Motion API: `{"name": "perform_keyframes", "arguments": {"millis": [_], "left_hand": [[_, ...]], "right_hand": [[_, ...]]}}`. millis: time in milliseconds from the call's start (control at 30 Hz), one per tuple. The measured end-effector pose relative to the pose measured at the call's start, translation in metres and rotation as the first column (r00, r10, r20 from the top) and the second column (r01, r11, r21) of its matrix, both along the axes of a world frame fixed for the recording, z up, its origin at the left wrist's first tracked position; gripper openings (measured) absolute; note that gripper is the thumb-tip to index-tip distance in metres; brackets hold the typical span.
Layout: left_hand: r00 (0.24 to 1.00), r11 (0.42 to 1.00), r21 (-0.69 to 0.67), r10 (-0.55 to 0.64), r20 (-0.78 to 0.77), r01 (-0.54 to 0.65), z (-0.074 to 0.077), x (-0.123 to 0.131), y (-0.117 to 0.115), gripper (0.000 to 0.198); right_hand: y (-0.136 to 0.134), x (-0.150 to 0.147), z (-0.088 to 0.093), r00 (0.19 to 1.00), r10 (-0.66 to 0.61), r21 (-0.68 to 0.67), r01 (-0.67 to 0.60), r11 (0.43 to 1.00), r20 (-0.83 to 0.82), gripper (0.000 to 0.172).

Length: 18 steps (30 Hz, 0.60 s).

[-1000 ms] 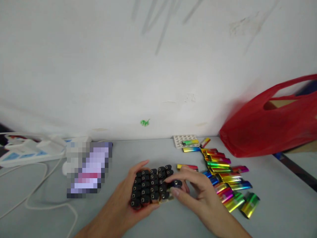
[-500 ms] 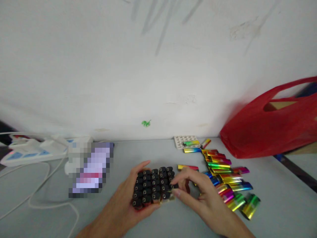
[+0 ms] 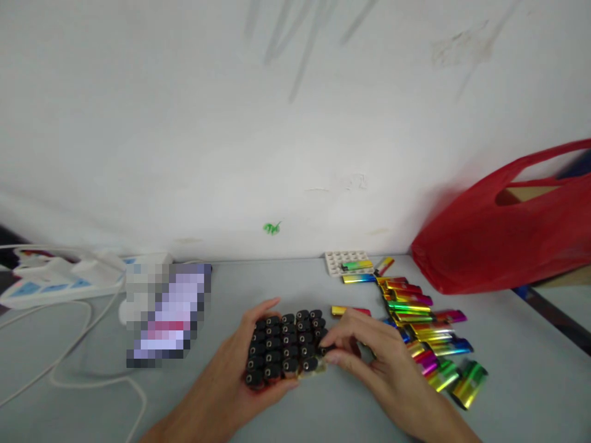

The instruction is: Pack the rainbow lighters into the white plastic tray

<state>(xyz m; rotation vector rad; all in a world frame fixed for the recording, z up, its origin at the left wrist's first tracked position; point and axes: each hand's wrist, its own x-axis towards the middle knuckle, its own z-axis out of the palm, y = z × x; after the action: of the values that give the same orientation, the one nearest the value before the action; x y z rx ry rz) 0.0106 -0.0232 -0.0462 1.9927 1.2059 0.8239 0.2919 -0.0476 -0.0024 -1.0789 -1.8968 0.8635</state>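
Observation:
My left hand (image 3: 233, 372) wraps round the left side and underside of a block of lighters (image 3: 282, 348). They are packed upright in rows, with their black ends facing up and a small ring in each end. At the block's right edge, the thumb and forefinger of my right hand (image 3: 376, 360) pinch the black end of one lighter (image 3: 327, 349). A bit of clear or pale tray shows at the front right corner. Loose lighters with shiny, many-coloured sleeves (image 3: 431, 330) lie spread beyond my right hand, which partly covers some of them.
Against the wall stands a white tray with holes (image 3: 333, 264), a green and yellow lighter (image 3: 357, 266) on it. A red bag (image 3: 503, 234) is at the right. To the left are a white power strip (image 3: 60, 280), cables (image 3: 92, 383) and a blurred-out phone-like device (image 3: 173, 314).
My right hand has shifted slightly to the right, its fingertips still at the block's right edge. My left hand and the block stay nearly in place.

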Motion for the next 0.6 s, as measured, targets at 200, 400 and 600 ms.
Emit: {"name": "perform_keyframes", "arguments": {"millis": [200,400,600], "left_hand": [[1.0,0.999,-0.04,-0.008,-0.001,0.008,0.004,0.001,0.0,0.098],[1.0,0.999,-0.038,-0.001,-0.011,0.001,0.002,0.001,-0.002,0.099],[1.0,0.999,-0.043,0.009,-0.022,-0.01,0.002,0.001,-0.002,0.097]], "right_hand": [[-0.003,-0.002,0.001,0.994,-0.091,0.019,0.09,0.996,0.059,0.02],[0.013,0.006,-0.019,0.766,-0.54,0.371,0.416,0.83,0.349,0.041],[0.022,0.015,-0.046,0.542,-0.578,0.467,0.344,0.815,0.61,0.049]]}}
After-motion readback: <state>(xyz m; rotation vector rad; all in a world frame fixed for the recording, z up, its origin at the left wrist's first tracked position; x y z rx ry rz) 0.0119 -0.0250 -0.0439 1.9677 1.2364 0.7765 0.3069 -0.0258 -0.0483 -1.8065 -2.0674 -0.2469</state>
